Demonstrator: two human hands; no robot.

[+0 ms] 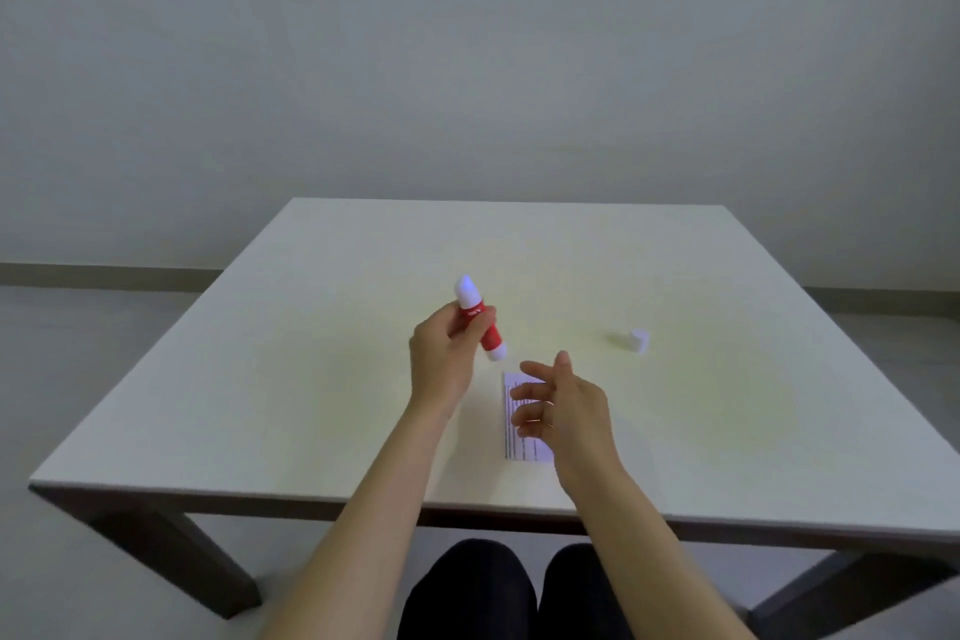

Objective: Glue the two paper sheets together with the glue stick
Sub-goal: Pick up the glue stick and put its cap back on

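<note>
My left hand (444,359) holds a red glue stick (480,322) with white ends, tilted above the table, its upper white tip pointing away from me. A small white printed paper sheet (522,442) lies flat on the table (260,379) near the front middle. My right hand (563,405) hovers over that paper with its fingers spread and nothing in it, hiding part of the sheet. I can make out only one sheet. A white cap (639,340) lies on the table to the right.
The table is a pale square top on dark legs (171,551), set against a plain wall. My dark-clad knees (519,592) show below the front edge.
</note>
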